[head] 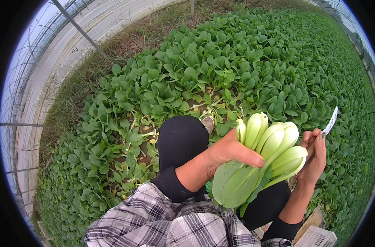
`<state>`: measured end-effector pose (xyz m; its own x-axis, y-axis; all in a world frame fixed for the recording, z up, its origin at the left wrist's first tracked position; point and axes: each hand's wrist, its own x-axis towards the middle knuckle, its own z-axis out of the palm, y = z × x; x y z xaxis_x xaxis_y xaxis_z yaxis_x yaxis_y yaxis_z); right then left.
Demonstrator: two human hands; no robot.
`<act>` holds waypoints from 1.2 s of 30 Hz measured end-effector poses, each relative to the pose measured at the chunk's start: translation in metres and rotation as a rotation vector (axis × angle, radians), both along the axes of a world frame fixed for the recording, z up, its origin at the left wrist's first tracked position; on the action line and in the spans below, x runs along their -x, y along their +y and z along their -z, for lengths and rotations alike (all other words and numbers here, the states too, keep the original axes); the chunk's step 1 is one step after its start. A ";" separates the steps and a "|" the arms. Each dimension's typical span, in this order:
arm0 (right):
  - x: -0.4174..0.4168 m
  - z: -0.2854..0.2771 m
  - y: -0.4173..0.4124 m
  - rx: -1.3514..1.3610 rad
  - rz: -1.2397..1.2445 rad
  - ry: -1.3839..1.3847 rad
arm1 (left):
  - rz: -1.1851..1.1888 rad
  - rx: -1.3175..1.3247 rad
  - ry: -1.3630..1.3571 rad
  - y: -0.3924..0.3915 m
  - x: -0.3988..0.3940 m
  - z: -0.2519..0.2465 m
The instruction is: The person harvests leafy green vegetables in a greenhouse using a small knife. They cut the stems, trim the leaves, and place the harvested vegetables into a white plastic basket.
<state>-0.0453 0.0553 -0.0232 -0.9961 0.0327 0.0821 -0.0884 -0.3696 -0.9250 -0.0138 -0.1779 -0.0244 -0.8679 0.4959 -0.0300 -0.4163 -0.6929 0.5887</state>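
Note:
My left hand (236, 151) is closed round a bunch of several bok choy heads (275, 137), their pale green stem bases pointing up and away and their broad leaves hanging towards my lap. To the right of the bunch, my right hand (315, 151) grips a knife (330, 122) with a narrow, slightly curved blade that points up and carries dark specks of dirt. The knife's handle is mostly hidden in my fingers. Part of the right hand lies behind the bunch.
Dense growing bok choy (206, 58) surrounds my knees. Cut leaves and yellowed scraps (141, 139) lie on soil in front and to the left. A white plastic crate (317, 237) stands at the lower right. Dry grass, a metal pole (79, 29) and pale sheeting border the bed at left.

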 end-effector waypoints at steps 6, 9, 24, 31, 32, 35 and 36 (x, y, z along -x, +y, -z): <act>-0.010 -0.005 -0.032 0.268 -0.162 0.027 | 0.208 -0.183 -0.012 0.021 -0.012 0.018; -0.016 -0.003 -0.056 0.103 -0.186 0.060 | 0.273 -0.239 0.075 0.021 -0.011 0.029; -0.106 -0.011 -0.067 -0.749 0.122 0.066 | -0.194 0.158 0.392 0.052 -0.013 -0.002; -0.141 0.011 -0.033 -0.774 0.522 0.261 | 0.148 0.180 0.481 0.076 -0.019 0.022; -0.146 0.015 -0.023 -0.720 0.530 0.223 | 0.163 0.213 0.491 0.092 -0.022 0.024; -0.163 0.019 0.008 -0.675 0.690 0.203 | 0.217 0.294 0.522 0.137 -0.041 0.019; -0.167 0.025 0.020 -0.685 0.777 0.247 | 0.248 0.311 0.536 0.153 -0.050 0.015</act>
